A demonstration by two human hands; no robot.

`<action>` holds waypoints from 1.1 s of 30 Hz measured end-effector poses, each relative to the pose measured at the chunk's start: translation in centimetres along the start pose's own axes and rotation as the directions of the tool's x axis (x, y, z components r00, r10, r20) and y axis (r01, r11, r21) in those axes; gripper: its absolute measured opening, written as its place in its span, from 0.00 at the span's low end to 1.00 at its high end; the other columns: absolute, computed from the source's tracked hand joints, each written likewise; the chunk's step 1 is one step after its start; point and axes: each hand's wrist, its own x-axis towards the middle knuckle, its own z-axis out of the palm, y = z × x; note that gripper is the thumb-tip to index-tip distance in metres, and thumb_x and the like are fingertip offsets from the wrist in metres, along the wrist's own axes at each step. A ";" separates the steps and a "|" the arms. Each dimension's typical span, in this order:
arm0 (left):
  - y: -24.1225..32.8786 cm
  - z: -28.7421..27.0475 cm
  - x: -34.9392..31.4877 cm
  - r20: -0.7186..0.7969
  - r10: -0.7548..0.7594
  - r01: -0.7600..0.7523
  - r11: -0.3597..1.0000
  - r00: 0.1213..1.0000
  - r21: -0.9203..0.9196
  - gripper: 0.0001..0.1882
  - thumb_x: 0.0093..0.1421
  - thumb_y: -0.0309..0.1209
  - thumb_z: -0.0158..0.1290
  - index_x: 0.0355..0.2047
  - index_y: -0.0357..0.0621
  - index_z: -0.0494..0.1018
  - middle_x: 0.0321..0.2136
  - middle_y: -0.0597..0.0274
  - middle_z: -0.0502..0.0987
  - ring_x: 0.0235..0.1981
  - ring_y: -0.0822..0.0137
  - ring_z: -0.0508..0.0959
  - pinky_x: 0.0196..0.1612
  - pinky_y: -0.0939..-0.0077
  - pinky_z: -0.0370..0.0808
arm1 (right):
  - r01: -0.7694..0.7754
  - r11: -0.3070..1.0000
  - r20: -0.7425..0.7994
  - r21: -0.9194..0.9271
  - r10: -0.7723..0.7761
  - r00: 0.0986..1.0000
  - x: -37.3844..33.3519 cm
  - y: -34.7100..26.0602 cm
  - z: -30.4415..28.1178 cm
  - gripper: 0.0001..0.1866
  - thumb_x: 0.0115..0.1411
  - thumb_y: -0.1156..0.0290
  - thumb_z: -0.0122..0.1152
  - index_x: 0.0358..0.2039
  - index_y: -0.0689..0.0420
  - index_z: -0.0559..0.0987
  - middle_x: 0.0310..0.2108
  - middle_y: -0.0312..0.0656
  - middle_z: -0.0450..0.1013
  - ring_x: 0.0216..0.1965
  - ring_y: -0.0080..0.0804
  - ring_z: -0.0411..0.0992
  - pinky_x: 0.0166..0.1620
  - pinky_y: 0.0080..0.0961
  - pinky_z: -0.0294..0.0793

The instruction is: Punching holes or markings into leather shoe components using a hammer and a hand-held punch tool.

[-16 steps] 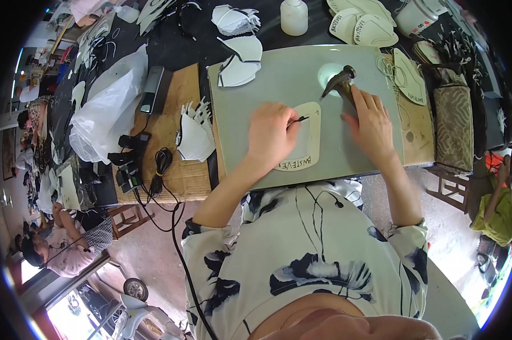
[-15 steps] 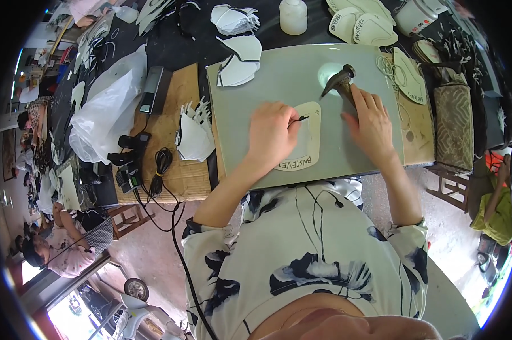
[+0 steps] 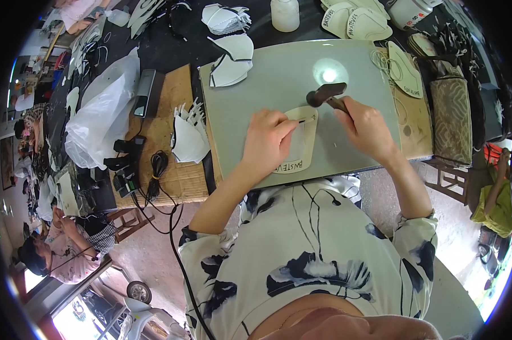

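The left hand [image 3: 269,139] rests over the left side of a cream template [image 3: 307,148], its thumb and fingertips drawn narrowly together; I cannot tell whether anything is pinched between them. The template lies flat on a smooth grey-green surface [image 3: 233,113], close to the middle of its near edge, dark lettering along its lower end. A small dark strip [image 3: 307,120] shows near its upper end, just beside those fingertips.

The right hand [image 3: 366,127] has its fingers wrapped around the handle of a hammer [image 3: 326,95]. The hammer's head points toward the left edge, above and slightly right of the template; I cannot tell whether it touches the surface.

At the far left corner of the surface lie 2 white pieces with dark edging [image 3: 232,59], partly overlapping. Beyond the far edge stand a whitish bottle [image 3: 285,16] and, further right, more cream templates [image 3: 355,21]. Past the left edge, a stack of white pieces [image 3: 188,137] lies on a brown board [image 3: 168,99]. Past the right edge is a patterned roll [image 3: 451,120].
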 end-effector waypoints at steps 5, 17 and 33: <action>0.4 0.0 -0.5 -0.006 0.119 -0.116 0.982 0.993 0.151 0.13 0.49 0.20 0.58 0.37 0.44 0.81 0.33 0.65 0.74 0.36 0.59 0.73 0.41 0.63 0.69 | 0.123 0.981 0.041 -0.150 -0.119 0.992 -0.4 -1.6 -0.4 0.14 0.67 0.62 0.57 0.32 0.59 0.70 0.22 0.45 0.73 0.21 0.50 0.74 0.25 0.42 0.73; 0.7 0.0 -0.8 0.020 0.142 -0.143 0.973 0.990 0.184 0.15 0.50 0.21 0.57 0.39 0.41 0.81 0.33 0.63 0.73 0.39 0.59 0.73 0.43 0.62 0.71 | 0.163 0.940 0.191 -0.299 -0.108 0.976 0.0 -3.0 -0.3 0.15 0.67 0.60 0.56 0.32 0.59 0.72 0.23 0.45 0.75 0.22 0.48 0.77 0.26 0.41 0.76; 1.9 -2.0 -2.2 -0.038 0.010 -0.001 0.976 0.999 0.216 0.10 0.53 0.21 0.56 0.37 0.40 0.79 0.36 0.58 0.75 0.42 0.54 0.75 0.45 0.59 0.74 | 0.141 0.944 0.224 -0.297 -0.074 0.972 0.6 -2.3 1.0 0.15 0.66 0.61 0.57 0.31 0.60 0.71 0.26 0.49 0.75 0.25 0.53 0.76 0.27 0.45 0.75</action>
